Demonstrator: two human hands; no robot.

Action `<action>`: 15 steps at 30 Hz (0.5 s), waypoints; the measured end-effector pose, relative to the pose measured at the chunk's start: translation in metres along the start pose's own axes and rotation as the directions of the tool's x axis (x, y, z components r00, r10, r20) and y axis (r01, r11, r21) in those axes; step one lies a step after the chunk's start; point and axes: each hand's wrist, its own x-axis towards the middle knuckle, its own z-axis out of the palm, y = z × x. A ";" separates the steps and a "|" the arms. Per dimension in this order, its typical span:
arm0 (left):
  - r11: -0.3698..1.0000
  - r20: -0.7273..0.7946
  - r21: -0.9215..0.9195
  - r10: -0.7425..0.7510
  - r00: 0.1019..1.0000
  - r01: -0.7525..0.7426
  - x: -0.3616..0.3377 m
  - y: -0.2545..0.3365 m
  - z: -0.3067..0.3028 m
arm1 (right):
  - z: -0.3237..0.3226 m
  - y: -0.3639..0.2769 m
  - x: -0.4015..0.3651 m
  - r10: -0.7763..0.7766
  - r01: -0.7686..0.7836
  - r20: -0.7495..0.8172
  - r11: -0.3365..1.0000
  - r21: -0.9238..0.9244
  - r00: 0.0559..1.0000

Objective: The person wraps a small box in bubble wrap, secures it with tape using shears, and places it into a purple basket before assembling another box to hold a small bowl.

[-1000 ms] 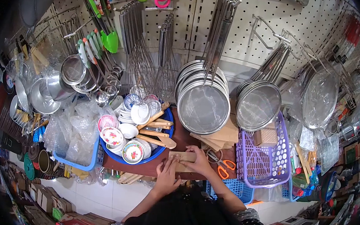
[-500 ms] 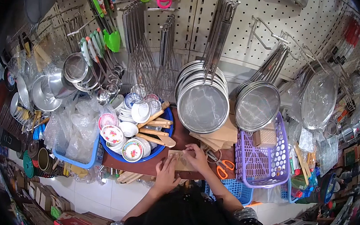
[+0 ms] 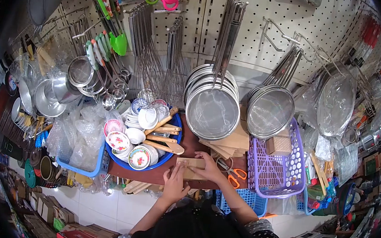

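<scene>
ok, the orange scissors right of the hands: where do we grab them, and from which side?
By the orange loops, coming down from above on the near side. The scissors lie flat, with the blades pointing up-left beside the right hand and the loops facing away from it. The purple basket crowds the right, so a sideways approach looks tight.

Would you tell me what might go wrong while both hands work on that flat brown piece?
The flat brown piece lies near the front edge of the table under the left hand and right hand; a slip might push it off. The scissors lie beside the right hand, so a sideways move might catch them. Wooden spatulas jut from the blue basin toward the piece and might get knocked.
</scene>
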 end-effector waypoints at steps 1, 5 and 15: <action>1.000 -0.021 0.001 0.004 1.000 -0.004 0.000 0.000 0.000 | 0.000 0.002 -0.001 -0.013 0.013 0.013 1.000 -0.001 1.000; 0.999 0.028 0.032 -0.006 1.000 0.005 -0.003 -0.005 0.006 | -0.006 0.006 0.000 -0.102 0.095 0.044 0.985 0.146 0.994; 1.000 -0.011 0.026 0.007 1.000 -0.007 -0.002 0.001 0.002 | 0.013 -0.003 0.001 0.046 -0.028 -0.158 0.993 0.112 0.986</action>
